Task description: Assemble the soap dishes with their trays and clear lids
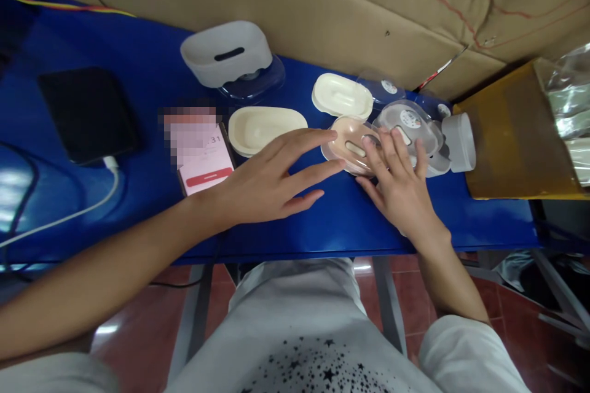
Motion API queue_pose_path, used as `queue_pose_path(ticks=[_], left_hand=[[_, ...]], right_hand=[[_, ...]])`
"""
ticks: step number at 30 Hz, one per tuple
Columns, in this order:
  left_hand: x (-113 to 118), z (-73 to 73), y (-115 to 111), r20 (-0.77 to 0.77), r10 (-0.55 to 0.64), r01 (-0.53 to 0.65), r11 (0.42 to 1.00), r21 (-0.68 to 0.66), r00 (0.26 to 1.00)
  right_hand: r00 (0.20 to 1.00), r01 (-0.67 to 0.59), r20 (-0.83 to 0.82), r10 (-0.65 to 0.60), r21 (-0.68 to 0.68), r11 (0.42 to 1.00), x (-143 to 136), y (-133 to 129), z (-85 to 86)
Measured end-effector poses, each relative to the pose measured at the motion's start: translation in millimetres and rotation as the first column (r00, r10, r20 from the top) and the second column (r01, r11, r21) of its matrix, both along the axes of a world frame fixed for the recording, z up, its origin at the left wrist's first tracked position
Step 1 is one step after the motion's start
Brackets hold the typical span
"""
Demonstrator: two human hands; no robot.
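Touching the peach case, left hand and right hand splay.

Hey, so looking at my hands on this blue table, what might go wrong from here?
Crowding: the right hand is over the peach dish, with the clear-lidded container close by, so a push might shift that container too.

Snagging: the left hand overlaps the cream dish in view, and its wrist is near the lit phone; pulling back could nudge either.
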State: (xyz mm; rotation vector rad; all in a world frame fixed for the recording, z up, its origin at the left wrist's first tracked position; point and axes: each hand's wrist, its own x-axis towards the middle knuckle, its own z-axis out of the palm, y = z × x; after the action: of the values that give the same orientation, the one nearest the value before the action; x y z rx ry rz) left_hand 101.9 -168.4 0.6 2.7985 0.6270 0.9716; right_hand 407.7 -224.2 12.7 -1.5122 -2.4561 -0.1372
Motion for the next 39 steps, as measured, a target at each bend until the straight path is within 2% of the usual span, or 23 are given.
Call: queue_pose_path(ticks=[4, 9, 12, 15, 18, 20, 23, 28, 30, 31, 32, 34, 36, 39], left_hand=[[-6.5, -0.5, 7.8, -0.119, 0.170, -0.166, 0.985, 0.047, 0.978], [-14.0, -13.7, 21.4, -0.223, 0.331, -0.338, 0.941, 0.006, 0.917], [-14.0, -14.5, 18.7, -0.257, 0.321, -0.335, 0.942, -0.011, 0.911], [-7.5, -7.5, 4.1, -0.355, 0.189, -0.226, 0.972, -0.065, 0.916], [1.6, -0.3, -13.6, -0.395, -0.028, -0.030, 0.990, -0.140, 0.918], [4.8, 1.5, -19.5, -0.388, -0.103, 0.052, 0.989, -0.140, 0.916], [1.9, 0.0, -14.1, -0.376, -0.036, 0.020, 0.999, -0.045, 0.926], [-6.8, -2.2, 4.3, -0.358, 0.187, -0.167, 0.982, 0.086, 0.915], [-4.5, -0.3, 1.8, -0.305, 0.168, -0.147, 0.985, 0.090, 0.938], [-2.0, 0.7, -1.9, -0.277, 0.115, -0.099, 0.992, 0.073, 0.954], [1.1, 1.5, -6.7, -0.262, 0.043, -0.032, 0.998, 0.045, 0.964], [7.7, 1.3, -16.6, -0.269, -0.111, 0.109, 0.994, -0.022, 0.957], [12.9, -1.3, -23.3, -0.306, -0.204, 0.192, 0.979, -0.069, 0.930], [15.9, -5.9, -23.4, -0.362, -0.225, 0.212, 0.974, -0.075, 0.905]], right_hand=[[0.999, 0.053, -0.018, -0.051, 0.082, 0.995, 10.7, -22.7, 6.7], [0.982, 0.182, -0.061, -0.178, 0.064, 0.981, 40.3, -78.4, -7.8], [0.978, 0.195, -0.082, -0.194, 0.014, 0.981, 49.4, -104.6, -19.4], [0.985, 0.094, -0.141, -0.100, -0.048, 0.994, 42.4, -119.2, -25.1], [0.981, -0.026, -0.195, 0.006, -0.096, 0.995, 26.5, -122.3, -24.9], [0.976, -0.087, -0.209, 0.063, -0.109, 0.990, 17.4, -119.1, -23.5], [0.970, -0.138, -0.215, 0.114, -0.098, 0.986, 10.7, -110.2, -22.3], [0.959, -0.172, -0.244, 0.143, -0.101, 0.980, 9.1, -93.9, -24.8], [0.934, -0.216, -0.310, 0.178, -0.092, 0.972, 13.1, -85.1, -26.3], [0.924, -0.198, -0.346, 0.164, -0.065, 0.978, 17.6, -79.3, -26.7], [0.924, -0.129, -0.366, 0.110, -0.026, 0.991, 24.1, -72.6, -26.8], [0.926, 0.133, -0.363, -0.103, 0.058, 0.989, 42.5, -57.1, -26.6], [0.894, 0.369, -0.307, -0.325, 0.095, 0.925, 64.4, -41.7, -27.2], [0.844, 0.514, -0.223, -0.488, 0.074, 0.854, 91.2, -25.5, -32.3]])
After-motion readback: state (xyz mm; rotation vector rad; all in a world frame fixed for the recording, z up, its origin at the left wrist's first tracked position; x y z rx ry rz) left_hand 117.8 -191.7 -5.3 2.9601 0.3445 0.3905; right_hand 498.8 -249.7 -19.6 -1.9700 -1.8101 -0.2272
